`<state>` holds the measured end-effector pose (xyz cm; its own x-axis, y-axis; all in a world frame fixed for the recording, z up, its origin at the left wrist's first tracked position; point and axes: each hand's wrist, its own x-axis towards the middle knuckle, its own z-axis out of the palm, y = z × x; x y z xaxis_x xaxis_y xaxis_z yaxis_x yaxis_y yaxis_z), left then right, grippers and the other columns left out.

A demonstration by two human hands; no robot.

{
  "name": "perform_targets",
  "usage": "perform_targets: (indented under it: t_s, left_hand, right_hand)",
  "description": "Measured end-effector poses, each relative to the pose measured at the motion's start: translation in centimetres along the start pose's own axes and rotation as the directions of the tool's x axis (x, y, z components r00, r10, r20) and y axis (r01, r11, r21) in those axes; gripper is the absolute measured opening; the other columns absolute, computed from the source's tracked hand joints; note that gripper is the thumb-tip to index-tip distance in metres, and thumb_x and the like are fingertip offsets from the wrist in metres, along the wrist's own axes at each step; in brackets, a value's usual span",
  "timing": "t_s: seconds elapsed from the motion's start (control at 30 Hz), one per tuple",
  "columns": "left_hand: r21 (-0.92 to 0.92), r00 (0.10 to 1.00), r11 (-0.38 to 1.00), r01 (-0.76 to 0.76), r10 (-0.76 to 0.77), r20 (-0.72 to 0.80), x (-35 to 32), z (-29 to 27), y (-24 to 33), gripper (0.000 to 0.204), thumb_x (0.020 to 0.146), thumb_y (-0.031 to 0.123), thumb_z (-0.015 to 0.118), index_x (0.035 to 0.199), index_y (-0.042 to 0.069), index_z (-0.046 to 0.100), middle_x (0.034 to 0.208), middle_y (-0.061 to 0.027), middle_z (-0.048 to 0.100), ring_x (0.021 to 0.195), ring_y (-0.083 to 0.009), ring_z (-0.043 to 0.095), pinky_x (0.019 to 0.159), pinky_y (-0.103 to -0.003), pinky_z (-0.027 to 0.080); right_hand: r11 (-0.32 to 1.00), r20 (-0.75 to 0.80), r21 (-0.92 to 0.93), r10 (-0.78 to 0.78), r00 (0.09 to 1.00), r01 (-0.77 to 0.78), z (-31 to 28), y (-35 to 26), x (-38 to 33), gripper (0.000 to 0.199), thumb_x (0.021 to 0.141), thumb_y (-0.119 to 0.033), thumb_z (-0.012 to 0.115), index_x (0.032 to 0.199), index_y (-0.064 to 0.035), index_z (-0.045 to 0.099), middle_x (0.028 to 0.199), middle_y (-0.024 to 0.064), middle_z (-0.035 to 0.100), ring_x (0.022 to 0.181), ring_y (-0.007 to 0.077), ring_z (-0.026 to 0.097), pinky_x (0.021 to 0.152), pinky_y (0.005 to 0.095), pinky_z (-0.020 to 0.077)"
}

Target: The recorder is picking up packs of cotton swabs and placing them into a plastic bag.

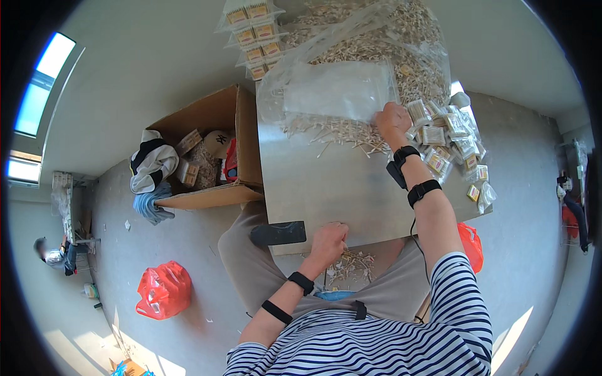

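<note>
Left hand (327,241) at the table's (313,188) 6 o'clock edge, fingers curled, pinching a small wooden stick (344,242); more sticks lie in the lap (351,266) just below. Right hand (393,122) at 1 o'clock, closed on the edge of a clear plastic bag (338,88). Loose sticks (332,130) are strewn under it. Small packed boxes (439,150) are heaped at 2 o'clock. Cardboard box (207,150) stands at 9 o'clock.

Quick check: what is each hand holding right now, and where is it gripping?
The right hand grips the near edge of the clear plastic sheet over the cotton swabs. The left hand pinches a few swabs at the table's near edge; which part cannot be told.
</note>
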<state>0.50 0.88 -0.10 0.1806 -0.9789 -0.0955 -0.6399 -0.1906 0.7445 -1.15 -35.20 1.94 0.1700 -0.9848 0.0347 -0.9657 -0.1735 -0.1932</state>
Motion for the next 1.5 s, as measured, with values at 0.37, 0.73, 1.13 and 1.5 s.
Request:
perform_targets:
  t_s: [0.37,0.73,1.13,1.5]
  left_hand:
    - [0.007,1.0,1.0,-0.027,0.027,-0.013,0.3,0.5,0.1,0.021,0.065,0.006,0.071,0.073,0.006,0.052,0.076,-0.0121,0.056,0.08,-0.0354,0.057,0.066,-0.046,0.044]
    - [-0.498,0.979,0.862,0.095,-0.17,-0.109,-0.5,-6.2,5.2,0.014,0.083,0.013,0.073,0.087,0.005,0.063,0.079,-0.0043,0.064,0.074,-0.0125,0.063,0.067,-0.028,0.049]
    - [-0.904,0.977,0.426,0.023,-0.2,-0.07,-6.1,-9.5,11.8,0.01,0.094,0.008,0.061,0.097,0.0,0.065,0.086,-0.0037,0.067,0.077,-0.009,0.063,0.07,-0.023,0.053]
    - [-0.967,0.976,0.242,0.085,-0.214,0.032,-8.5,-9.9,9.4,0.007,0.09,0.005,0.067,0.095,0.0,0.068,0.088,-0.0061,0.069,0.076,-0.0112,0.066,0.069,-0.023,0.055]
  right_hand:
    - [0.979,-0.016,0.188,0.088,0.996,-0.083,-2.5,1.0,1.4,0.015,0.077,-0.023,0.073,0.087,-0.0113,0.073,0.094,0.012,0.073,0.092,0.0275,0.071,0.079,0.0353,0.0554]
    - [0.505,-0.203,0.733,-0.478,0.855,0.456,-19.5,3.5,-17.1,0.01,0.077,-0.004,0.07,0.084,0.0021,0.064,0.075,0.0137,0.065,0.065,0.0235,0.062,0.062,0.0314,0.0491]
    - [0.525,-0.475,0.498,-0.502,0.723,0.691,-16.0,3.3,-37.6,0.021,0.074,-0.004,0.067,0.093,-0.0025,0.06,0.08,0.0107,0.057,0.068,0.0304,0.061,0.058,0.0395,0.049]
    - [0.214,-0.428,0.771,-0.523,0.737,0.6,-17.0,4.7,-38.8,0.016,0.075,-0.007,0.073,0.086,-0.0031,0.061,0.078,0.0102,0.06,0.065,0.0277,0.061,0.057,0.0349,0.0485]
